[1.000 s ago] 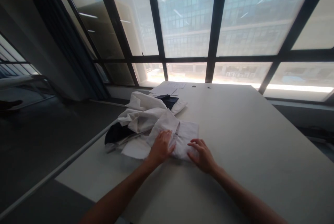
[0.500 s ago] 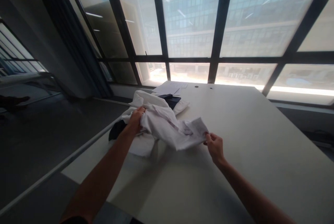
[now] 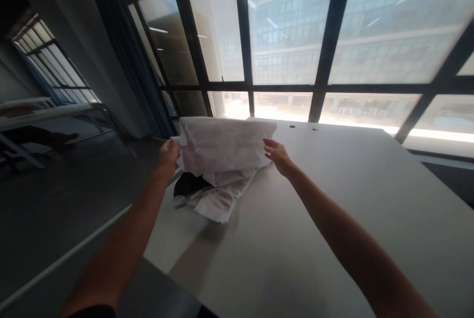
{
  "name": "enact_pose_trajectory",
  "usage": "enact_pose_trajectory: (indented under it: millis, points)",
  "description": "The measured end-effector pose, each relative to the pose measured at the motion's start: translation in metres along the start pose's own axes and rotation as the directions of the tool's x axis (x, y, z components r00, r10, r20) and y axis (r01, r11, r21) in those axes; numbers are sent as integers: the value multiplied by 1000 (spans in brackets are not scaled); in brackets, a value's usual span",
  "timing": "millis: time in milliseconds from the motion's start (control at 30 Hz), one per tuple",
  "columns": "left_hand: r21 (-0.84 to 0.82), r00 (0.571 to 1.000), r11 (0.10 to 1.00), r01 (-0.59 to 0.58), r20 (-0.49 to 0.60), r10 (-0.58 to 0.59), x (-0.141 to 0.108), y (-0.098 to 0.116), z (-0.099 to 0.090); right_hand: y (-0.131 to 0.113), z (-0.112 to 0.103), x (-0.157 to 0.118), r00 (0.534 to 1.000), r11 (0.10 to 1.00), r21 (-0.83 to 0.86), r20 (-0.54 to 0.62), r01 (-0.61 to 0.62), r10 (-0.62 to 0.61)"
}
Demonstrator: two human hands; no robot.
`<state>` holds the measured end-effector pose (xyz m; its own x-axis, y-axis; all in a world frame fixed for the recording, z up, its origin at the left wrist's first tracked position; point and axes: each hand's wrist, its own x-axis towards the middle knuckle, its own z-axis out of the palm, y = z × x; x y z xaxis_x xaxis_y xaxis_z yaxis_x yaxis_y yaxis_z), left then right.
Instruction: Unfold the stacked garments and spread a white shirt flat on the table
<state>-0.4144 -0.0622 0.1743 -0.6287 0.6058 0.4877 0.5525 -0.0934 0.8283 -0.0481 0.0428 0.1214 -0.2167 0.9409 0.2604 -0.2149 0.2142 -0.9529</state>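
A white cloth (image 3: 229, 144) hangs spread between my hands above the table, its top edge nearly level. My left hand (image 3: 170, 152) is closed on its left edge. At the right edge, my right hand (image 3: 274, 150) pinches the fabric, with some fingers partly extended. Beneath the raised cloth lies a crumpled pale cloth (image 3: 222, 202) on the white table (image 3: 296, 239). A black cloth (image 3: 188, 184) shows at the left of this heap. The raised cloth hides whatever lies behind it.
The table's left edge borders a dark floor (image 3: 92, 179). Large framed windows (image 3: 285, 26) rise behind the table, beside a dark curtain (image 3: 129, 51). In the left background, a person's legs (image 3: 48, 136) show under another table (image 3: 55, 110).
The white cloth has gone from bunched and slanting to lifted and spread. My left hand has moved left, my right hand up and left. The camera view has turned slightly left.
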Motion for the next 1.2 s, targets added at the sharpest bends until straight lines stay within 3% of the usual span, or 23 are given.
enact_pose_trajectory:
  millis: [67,100,133,167,200,267,333,400,500,600,733,933,1200]
  points:
    - [163,992,985,-56,-106,74,-22,-20,6,26,-10,-18,1000,971,-238,1,-23,24]
    - [267,980,953,-142,-94,173,-37,-28,12,39,-18,-29,999,936,-351,-25,-34,26]
    - [321,957,907,-273,-5,290,-54,-33,19,50,-28,-39,998,916,-398,-54,-49,29]
    - [325,912,852,-410,157,379,-72,-36,29,59,-38,-49,996,900,-430,-83,-65,32]
    - [295,834,795,-531,348,428,-90,-37,39,67,-48,-58,993,888,-453,-113,-81,33]
    - [195,606,679,-708,660,443,-121,-34,64,78,-67,-73,986,870,-480,-161,-111,37]
    - [140,469,604,-784,771,431,-144,-26,94,85,-84,-87,981,848,-515,-193,-124,27]
    - [100,394,551,-829,803,447,-156,-17,127,92,-99,-100,979,817,-567,-204,-107,-14]
    - [64,328,492,-868,817,474,-157,-3,182,101,-121,-119,975,742,-669,-192,-49,-109]
    - [118,323,445,-888,848,420,-146,3,228,106,-144,-138,968,668,-744,-180,-17,-175]
    - [259,426,473,-842,857,289,-135,-14,254,108,-174,-158,953,648,-761,-207,-16,-219]
    - [274,516,546,-792,779,357,-138,-50,235,110,-201,-170,946,612,-790,-216,-24,-242]
    - [391,647,591,-705,697,310,-147,-68,183,106,-203,-178,956,601,-799,-194,-25,-218]
